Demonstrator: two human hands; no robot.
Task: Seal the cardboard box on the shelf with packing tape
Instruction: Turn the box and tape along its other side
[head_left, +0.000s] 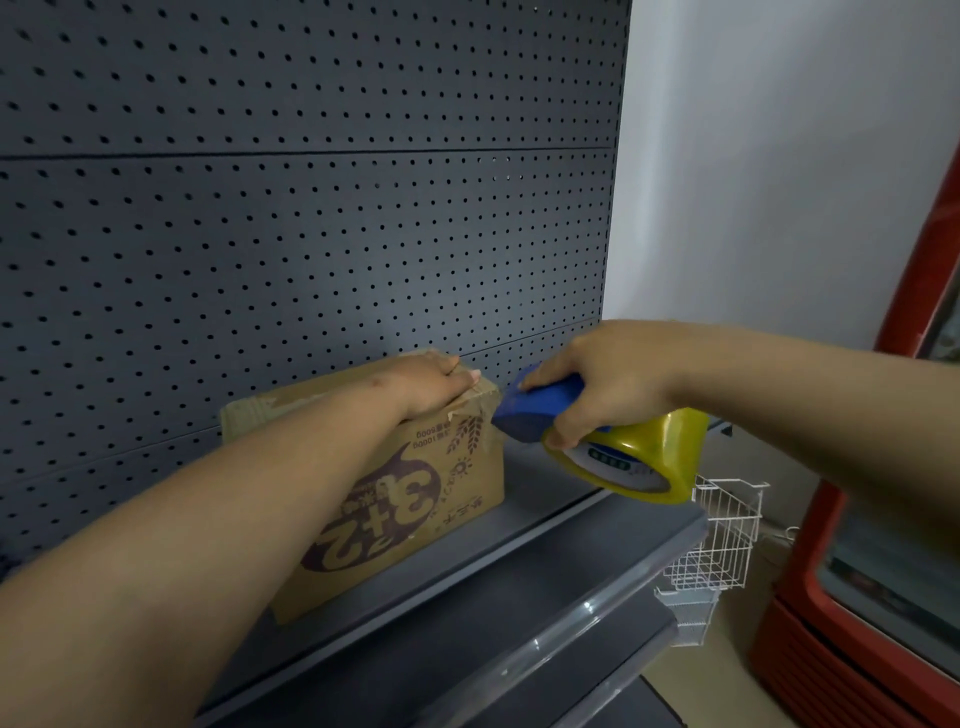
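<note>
The cardboard box (415, 478) sits on the grey shelf (519, 561) against the pegboard back panel (311, 208), its printing upside down. The left hand (434, 387) lies flat, fingers extended, on the box's top right corner. At the box's 3 o'clock, just beside that corner, the right hand (608, 379) is clamped around a blue tape dispenser (535, 405) (yellowish tape roll (649, 457) attached). A white wire basket (722, 540) hangs off the shelf's end.

Two bare forearms, left hand (431, 387), right hand (597, 384), no sleeves
</note>
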